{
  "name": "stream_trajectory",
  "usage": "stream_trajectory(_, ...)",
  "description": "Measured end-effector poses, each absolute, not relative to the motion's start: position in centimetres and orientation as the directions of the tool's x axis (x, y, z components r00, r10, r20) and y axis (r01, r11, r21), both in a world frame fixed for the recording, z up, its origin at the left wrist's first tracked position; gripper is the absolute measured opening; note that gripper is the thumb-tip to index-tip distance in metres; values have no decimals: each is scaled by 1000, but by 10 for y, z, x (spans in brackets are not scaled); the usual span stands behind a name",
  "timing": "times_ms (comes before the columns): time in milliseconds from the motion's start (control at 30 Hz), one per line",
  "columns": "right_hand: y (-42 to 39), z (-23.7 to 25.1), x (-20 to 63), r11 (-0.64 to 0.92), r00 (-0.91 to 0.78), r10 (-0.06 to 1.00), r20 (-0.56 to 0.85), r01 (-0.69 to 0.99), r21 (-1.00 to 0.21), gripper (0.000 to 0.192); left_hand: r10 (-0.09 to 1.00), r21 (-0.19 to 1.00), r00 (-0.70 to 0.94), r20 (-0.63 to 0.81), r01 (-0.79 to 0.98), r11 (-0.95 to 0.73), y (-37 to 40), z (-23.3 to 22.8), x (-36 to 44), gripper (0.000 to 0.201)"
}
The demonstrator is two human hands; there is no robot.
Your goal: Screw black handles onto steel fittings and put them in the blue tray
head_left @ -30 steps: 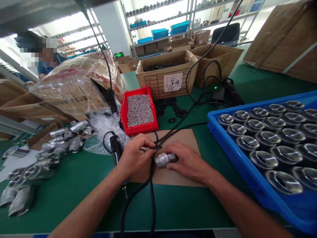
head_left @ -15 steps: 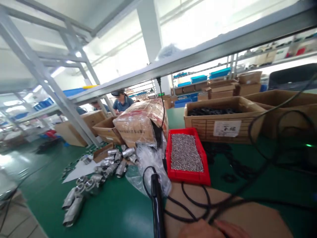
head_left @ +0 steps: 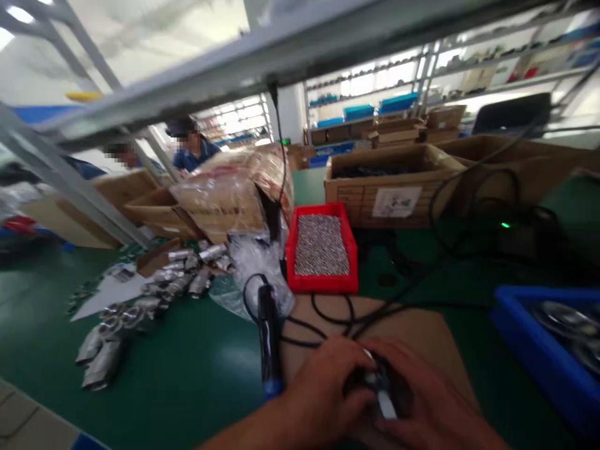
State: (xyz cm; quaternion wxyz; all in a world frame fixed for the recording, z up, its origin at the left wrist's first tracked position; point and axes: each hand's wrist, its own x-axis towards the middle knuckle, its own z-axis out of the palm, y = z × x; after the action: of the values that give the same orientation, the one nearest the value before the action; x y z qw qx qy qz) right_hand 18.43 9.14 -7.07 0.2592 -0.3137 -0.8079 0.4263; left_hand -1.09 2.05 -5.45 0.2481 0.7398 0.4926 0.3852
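Two hands (head_left: 375, 400) over green bench (head_left: 197, 369)

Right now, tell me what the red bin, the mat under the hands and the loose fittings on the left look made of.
Red bin: glossy moulded plastic, probably. Mat: matte brown cardboard, apparently. Fittings: bright reflective metal, likely polished or plated; blur hides detail.

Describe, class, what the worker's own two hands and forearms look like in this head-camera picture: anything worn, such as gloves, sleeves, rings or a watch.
Both hands are bare: no gloves show on the left hand or the right hand. The left forearm entering from the bottom edge is also uncovered, with no sleeve in view. No ring, watch or wristband can be made out, though motion blur hides fine detail. Little of the right forearm shows.
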Motion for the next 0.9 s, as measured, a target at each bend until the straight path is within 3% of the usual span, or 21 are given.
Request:
stream_trajectory(200, 80, -45, 177, 429, -685, 721, 107, 320, -845, 69, 968, 836, 149, 203, 489, -250, 19, -40, -15, 37)
stream_trajectory(500, 79, -48, 177, 465, -693, 712, 114, 343, -816, 70, 982, 825, 133, 136, 534, -186, 18, -31, -14, 46)
stream_trajectory(700, 81, -52, 180, 490, -701, 702, 125, 349, -799, 76, 984, 800, 175, 14, 589, -116, 19, -29, -16, 26)
stream_trajectory(900, 84, -53, 184, 527, -737, 659, 149, 312, -790, 75, 984, 838, 177, -34, 542, -69, 19, -30, -16, 26)
